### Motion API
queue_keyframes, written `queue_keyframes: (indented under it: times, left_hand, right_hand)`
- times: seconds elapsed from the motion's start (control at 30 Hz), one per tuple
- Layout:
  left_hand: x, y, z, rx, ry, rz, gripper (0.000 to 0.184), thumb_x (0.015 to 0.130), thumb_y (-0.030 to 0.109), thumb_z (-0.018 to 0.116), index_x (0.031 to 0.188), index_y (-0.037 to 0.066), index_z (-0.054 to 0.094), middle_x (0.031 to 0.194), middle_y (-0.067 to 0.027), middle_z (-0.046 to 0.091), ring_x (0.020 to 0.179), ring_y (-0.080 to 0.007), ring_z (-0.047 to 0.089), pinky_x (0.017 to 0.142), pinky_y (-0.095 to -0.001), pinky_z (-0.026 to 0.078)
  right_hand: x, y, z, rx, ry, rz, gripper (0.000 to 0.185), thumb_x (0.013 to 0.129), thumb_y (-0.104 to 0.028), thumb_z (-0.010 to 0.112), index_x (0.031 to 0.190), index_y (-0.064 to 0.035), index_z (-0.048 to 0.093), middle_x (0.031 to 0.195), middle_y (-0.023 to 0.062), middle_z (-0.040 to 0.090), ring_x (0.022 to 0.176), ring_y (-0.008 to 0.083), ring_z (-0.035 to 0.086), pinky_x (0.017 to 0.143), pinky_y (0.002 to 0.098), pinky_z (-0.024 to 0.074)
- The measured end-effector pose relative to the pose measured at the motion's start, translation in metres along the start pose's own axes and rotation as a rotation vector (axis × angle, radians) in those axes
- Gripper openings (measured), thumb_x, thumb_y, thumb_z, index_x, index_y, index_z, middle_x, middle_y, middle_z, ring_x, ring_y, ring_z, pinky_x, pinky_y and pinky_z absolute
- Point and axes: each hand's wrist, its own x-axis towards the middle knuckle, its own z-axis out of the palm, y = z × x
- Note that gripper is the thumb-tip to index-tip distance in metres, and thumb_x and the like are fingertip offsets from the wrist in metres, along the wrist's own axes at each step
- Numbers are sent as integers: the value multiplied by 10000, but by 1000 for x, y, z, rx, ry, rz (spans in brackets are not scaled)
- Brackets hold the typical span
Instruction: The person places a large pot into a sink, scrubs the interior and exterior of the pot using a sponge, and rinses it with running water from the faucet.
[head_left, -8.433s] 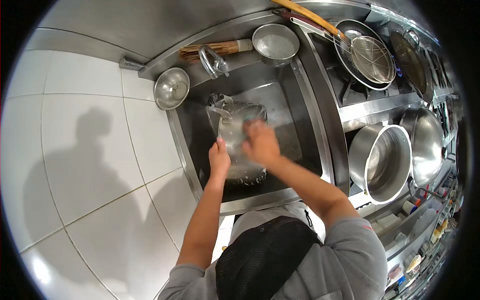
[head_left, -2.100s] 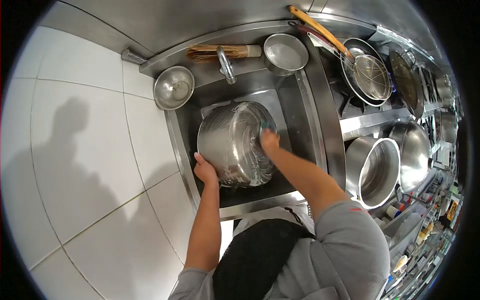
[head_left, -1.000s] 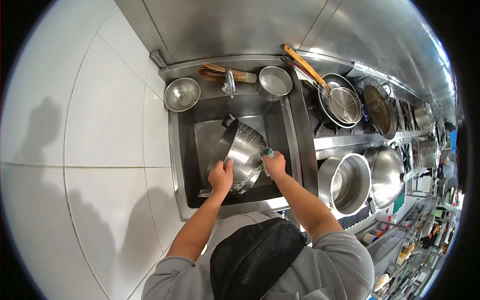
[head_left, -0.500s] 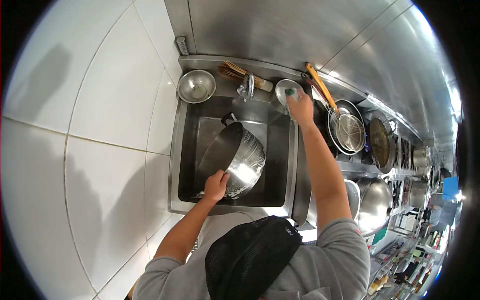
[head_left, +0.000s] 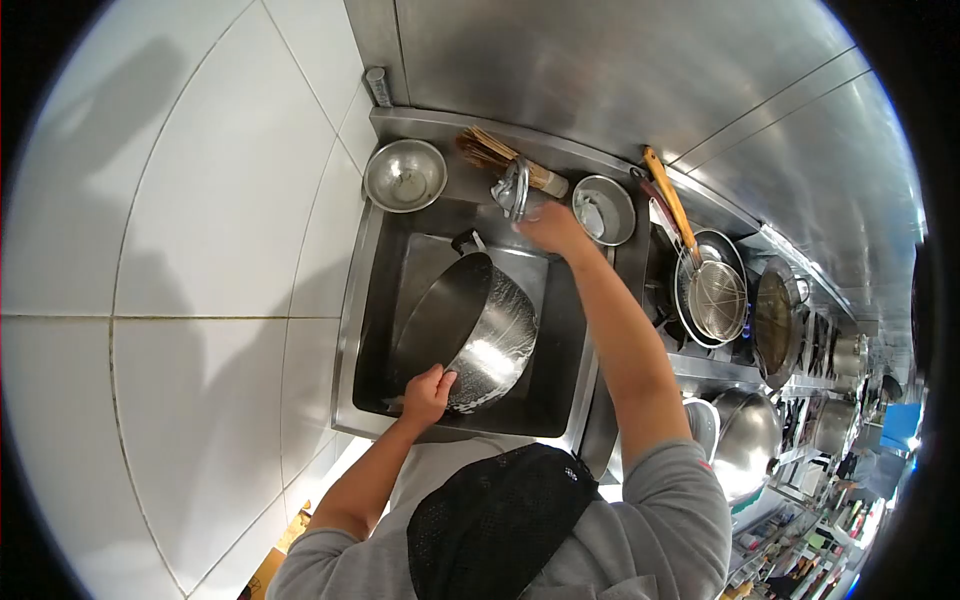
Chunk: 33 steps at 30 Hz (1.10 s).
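A large metal pot [head_left: 505, 335] with suds on its outer wall lies tilted in the sink [head_left: 567, 350], its opening turned to the left. My left hand [head_left: 427, 395] grips the rim at the near side, thumb over the edge. Up at the faucet [head_left: 514, 188], my right hand [head_left: 548, 228] is beside the spout; its fingers are blurred, and I cannot make out whether they touch the faucet. Just right of that hand is a small metal pot [head_left: 604, 210] with something whitish inside.
A metal bowl [head_left: 405, 176] stands on the sink's back left corner, and a bamboo brush [head_left: 510, 160] lies behind the faucet. To the right, a strainer [head_left: 718, 300] rests over a pan on the stove, near a dark wok [head_left: 772, 325] and a domed metal lid [head_left: 745, 440].
My right hand has left the small pot and moved left to the faucet. The green and white scrubber it held is gone from the hand. My left hand stays on the large pot's rim.
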Motion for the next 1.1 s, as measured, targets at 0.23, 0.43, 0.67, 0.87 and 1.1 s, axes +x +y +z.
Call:
queue_keyframes:
  times: [0.23, 0.43, 0.67, 0.87, 1.1]
  left_hand:
    - [8, 6, 16, 36, 18, -23, 393, 1086, 308, 602, 841, 14, 510, 758, -254, 583, 756, -507, 612, 643, -555, 440]
    - [57, 19, 36, -45, 216, -43, 384, 1115, 308, 553, 897, -8, 557, 821, -275, 606, 788, -513, 594, 692, -559, 442]
    - [122, 28, 49, -259, 301, -226, 404, 1135, 319, 509, 959, -35, 595, 814, -265, 617, 776, -475, 608, 735, -554, 448]
    - [148, 21, 63, -240, 407, -186, 473, 1151, 347, 467, 950, -63, 590, 850, -306, 644, 834, -520, 622, 756, -572, 455]
    - [172, 33, 54, -285, 403, -202, 470, 1150, 346, 457, 930, -50, 583, 860, -306, 647, 846, -529, 624, 769, -584, 460]
  right_hand:
    - [69, -13, 73, 970, 44, -71, 432, 1052, -406, 652, 828, -36, 665, 693, 51, 611, 614, 158, 601, 600, 356, 513]
    - [46, -25, 77, 1010, -18, -160, 380, 1049, -410, 672, 912, -56, 660, 761, 35, 617, 600, 133, 569, 556, 324, 460]
    - [33, -34, 113, 1475, 20, 155, 257, 978, -259, 757, 1011, -10, 707, 811, 78, 678, 647, 206, 657, 576, 333, 539]
    - [23, -56, 118, 2058, 253, 580, 228, 1061, -182, 563, 1183, -1, 631, 945, 125, 679, 878, 298, 698, 803, 421, 604]
    - [28, -68, 79, 2596, 414, 328, 404, 1149, -351, 345, 1115, -7, 555, 1135, 161, 636, 1119, 324, 651, 1020, 473, 572]
